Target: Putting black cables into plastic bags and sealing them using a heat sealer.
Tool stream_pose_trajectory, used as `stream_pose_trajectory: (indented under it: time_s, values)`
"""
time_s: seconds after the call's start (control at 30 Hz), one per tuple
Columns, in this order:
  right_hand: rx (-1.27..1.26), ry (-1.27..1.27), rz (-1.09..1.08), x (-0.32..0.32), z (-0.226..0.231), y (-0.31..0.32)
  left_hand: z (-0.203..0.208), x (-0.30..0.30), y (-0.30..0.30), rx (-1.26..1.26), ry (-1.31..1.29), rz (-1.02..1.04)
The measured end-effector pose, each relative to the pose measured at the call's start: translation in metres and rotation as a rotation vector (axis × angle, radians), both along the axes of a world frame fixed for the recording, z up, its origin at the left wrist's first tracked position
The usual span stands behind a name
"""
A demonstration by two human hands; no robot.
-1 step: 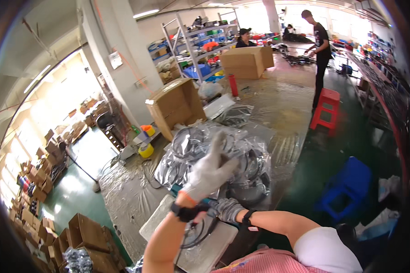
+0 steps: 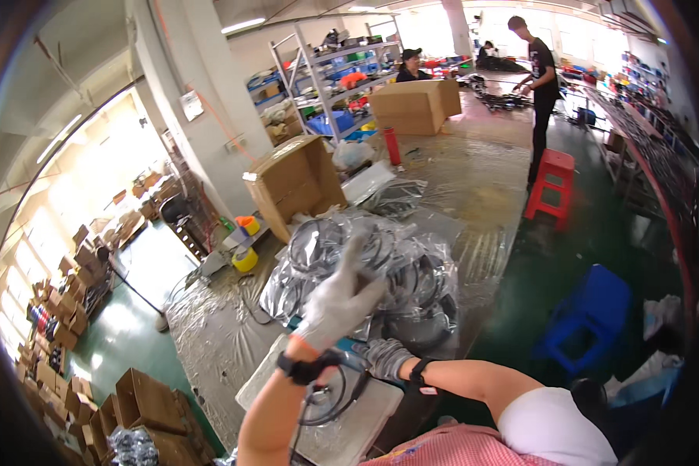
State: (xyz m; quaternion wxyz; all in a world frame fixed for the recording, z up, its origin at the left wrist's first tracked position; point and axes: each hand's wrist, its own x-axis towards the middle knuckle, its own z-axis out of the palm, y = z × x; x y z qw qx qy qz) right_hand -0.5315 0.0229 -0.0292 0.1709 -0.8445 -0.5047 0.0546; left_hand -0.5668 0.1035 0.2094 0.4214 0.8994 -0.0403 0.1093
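My left hand (image 2: 335, 304), in a white glove, is raised with fingers and thumb apart and nothing in it. Behind it lies a heap of clear plastic bags with dark coiled cables (image 2: 412, 291). My right hand (image 2: 388, 359), in a grey glove, is closed at the near end of a teal tool (image 2: 352, 351), partly hidden behind my left wrist. What kind of tool it is does not show. Below the hands, a dark looped cable (image 2: 340, 410) rests on a pale slab (image 2: 369, 423).
An open cardboard box (image 2: 299, 182) stands on its side behind the heap, near yellow tape rolls (image 2: 245, 259). A red cylinder (image 2: 391, 146) and a larger carton (image 2: 412, 107) are farther along the table. To the right are a red stool (image 2: 550, 186) and a blue stool (image 2: 586, 318). Two people work beyond.
My left hand has shifted slightly left and down, fingers still apart. My right hand stays at the teal tool. The whole view has shifted a little.
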Motion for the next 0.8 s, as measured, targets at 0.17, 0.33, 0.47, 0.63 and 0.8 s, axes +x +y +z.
stream_pose_trajectory:
  time_s: [0.17, 0.33, 0.47, 0.63, 0.8]
  values:
    - [-0.029, 0.012, 0.053, -0.013, 0.009, 0.007, -0.107, -0.090, 0.127, 0.415, 0.337, 0.600]
    - [0.005, 0.034, 0.072, -0.014, 0.004, 0.000, -0.213, -0.163, 0.181, 0.551, 0.691, 0.665]
    - [-0.051, 0.030, 0.037, -0.008, 0.018, 0.009, -0.233, -0.160, 0.169, 0.511, 0.528, 0.897]
    - [-0.051, -0.002, 0.025, -0.009, 0.010, 0.021, -0.255, -0.162, 0.174, 0.592, 0.279, 1.014]
    - [-0.072, 0.011, 0.028, -0.014, 0.018, 0.025, -0.262, -0.165, 0.193, 0.495, 0.213, 1.045]
